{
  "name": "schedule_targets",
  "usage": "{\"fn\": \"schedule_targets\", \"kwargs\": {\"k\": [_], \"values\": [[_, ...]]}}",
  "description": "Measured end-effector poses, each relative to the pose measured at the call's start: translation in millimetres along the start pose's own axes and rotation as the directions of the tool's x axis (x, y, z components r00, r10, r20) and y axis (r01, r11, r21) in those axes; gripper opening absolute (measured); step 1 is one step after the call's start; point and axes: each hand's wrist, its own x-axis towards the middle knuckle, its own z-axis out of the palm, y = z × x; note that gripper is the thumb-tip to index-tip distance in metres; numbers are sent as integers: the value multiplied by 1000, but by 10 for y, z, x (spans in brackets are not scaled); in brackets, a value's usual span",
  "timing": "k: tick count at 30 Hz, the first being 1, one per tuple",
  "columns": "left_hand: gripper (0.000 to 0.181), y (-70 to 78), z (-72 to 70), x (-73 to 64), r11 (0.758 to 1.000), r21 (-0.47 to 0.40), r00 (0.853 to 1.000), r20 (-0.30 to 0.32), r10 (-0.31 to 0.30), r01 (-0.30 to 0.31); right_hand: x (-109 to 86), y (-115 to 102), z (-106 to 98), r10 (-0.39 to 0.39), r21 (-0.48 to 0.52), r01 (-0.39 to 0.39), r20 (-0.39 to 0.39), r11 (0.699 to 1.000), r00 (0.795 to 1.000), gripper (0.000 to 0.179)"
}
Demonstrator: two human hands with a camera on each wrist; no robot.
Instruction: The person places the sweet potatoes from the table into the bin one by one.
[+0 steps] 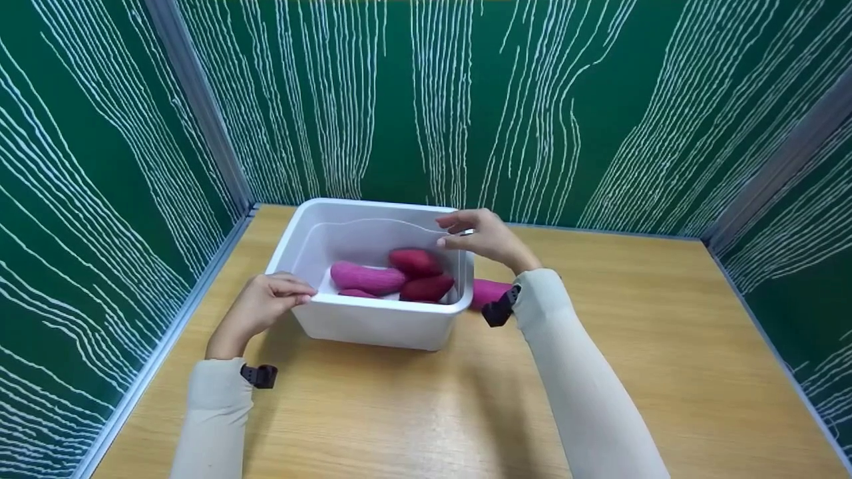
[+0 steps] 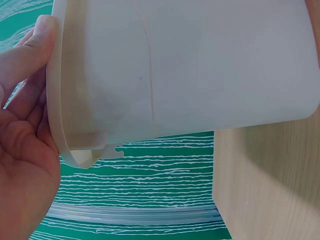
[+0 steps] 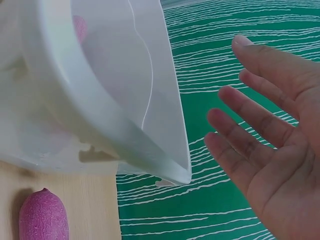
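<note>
A white plastic bin (image 1: pixel 373 326) stands on the table. Inside lie pink sweet potatoes (image 1: pixel 366 278) and dark red, tapered pieces (image 1: pixel 426 287) of similar shape. My left hand (image 1: pixel 263 306) grips the bin's near left rim, thumb on one side and fingers on the other; in the left wrist view the hand (image 2: pixel 27 130) holds that lip. Above the right rim is my right hand (image 1: pixel 482 236). The right wrist view shows this hand (image 3: pixel 270 120) with fingers spread, apart from the bin and holding nothing. Another pink sweet potato (image 3: pixel 44 217) lies on the table beside the bin, partly hidden by my right wrist in the head view.
The wooden table (image 1: pixel 632 359) reaches back to green panels (image 1: pixel 393 100) with white wavy lines. Grey metal posts (image 1: pixel 200 100) stand at the corners, and a metal strip (image 1: pixel 166 332) edges the table at left. The bin sits near the back panel.
</note>
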Motion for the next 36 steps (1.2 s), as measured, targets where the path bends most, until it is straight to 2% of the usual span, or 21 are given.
{"fn": "schedule_targets", "kwargs": {"k": [15, 22, 36], "values": [[17, 0, -8, 9, 1000, 4, 1000, 10, -12, 11, -29, 17, -29, -9, -18, 9, 18, 1000, 1000, 46], [14, -11, -6, 7, 998, 19, 998, -17, 57, -56, -57, 68, -44, -32, 2, 32, 16, 999, 999, 46], [16, 1, -3, 2, 1000, 6, 1000, -1, 26, -26, -177, 295, -145, -17, 34, 17, -6, 999, 1000, 45]]}}
